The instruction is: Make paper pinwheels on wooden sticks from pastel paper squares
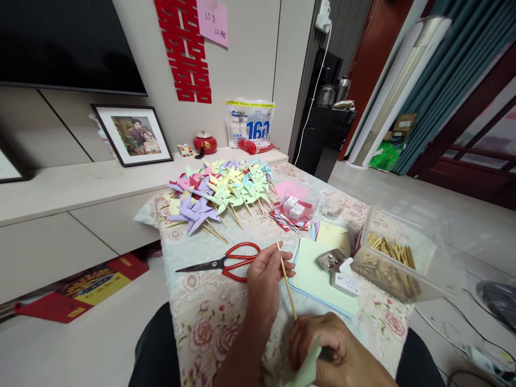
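Observation:
My left hand [266,269] is closed on the upper part of a thin wooden stick [288,290], thumb and fingers pinching it. The stick slants down to my right hand [322,344], whose curled fingers cover its lower end. A piece of light-green paper [309,365] sticks out of the right hand; whether it is joined to the stick is hidden. Just left of my left hand lie scissors [220,263] with red handles, blades apart. To the right, a stack of light-green paper [312,269] bears an open box of small metal pins [332,259] and a white box [345,283].
A pile of paper pinwheels [226,188] on sticks covers the table's far side. A clear bin [387,277] of short wooden sticks stands at the right edge. A plastic bag [296,207] and coloured paper strips [288,221] lie mid-table. Behind stands a low cabinet [80,185].

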Available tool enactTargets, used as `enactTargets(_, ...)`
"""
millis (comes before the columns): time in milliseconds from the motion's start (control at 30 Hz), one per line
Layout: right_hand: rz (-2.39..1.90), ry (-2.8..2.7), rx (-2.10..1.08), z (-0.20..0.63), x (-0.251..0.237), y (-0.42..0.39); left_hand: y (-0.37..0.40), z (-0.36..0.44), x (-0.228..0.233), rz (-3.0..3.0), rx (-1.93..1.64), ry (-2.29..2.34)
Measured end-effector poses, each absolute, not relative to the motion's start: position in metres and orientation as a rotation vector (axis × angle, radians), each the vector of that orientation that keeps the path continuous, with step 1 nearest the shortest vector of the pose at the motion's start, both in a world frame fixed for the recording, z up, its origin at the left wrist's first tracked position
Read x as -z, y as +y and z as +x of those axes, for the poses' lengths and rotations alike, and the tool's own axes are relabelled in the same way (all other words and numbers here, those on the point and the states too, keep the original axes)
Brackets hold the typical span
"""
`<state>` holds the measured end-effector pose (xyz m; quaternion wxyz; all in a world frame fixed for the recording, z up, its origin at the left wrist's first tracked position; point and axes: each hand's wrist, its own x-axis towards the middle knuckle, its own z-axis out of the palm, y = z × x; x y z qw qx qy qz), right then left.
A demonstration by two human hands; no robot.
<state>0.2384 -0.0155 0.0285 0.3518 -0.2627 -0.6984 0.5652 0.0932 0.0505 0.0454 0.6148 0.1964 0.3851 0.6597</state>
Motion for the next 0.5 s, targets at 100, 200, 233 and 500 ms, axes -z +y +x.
enactTargets(100, -0.683, -1.803, -1.476, 0.2389, -0.0255, -0.0149, 0.0486, 0.0933, -0.0505, 0.436, -1.508, 0.862)
enactTargets(200, -0.692, -1.805, -1.48, 0.2393, -0.0217, -0.015, 0.0481, 0.0928, -0.0534, 0.415, -1.507, 0.835)
enactTargets(233, -0.692, -1.802, -1.483, 0.2392, -0.0205, -0.0151, 0.048, 0.0927, -0.0541, 0.408, -1.509, 0.83)
enactTargets(500, -0.621, -1.771, -1.529, 0.2339, -0.0254, -0.0135, 0.0479, 0.0904, -0.0554, 0.368, -1.532, 0.784)
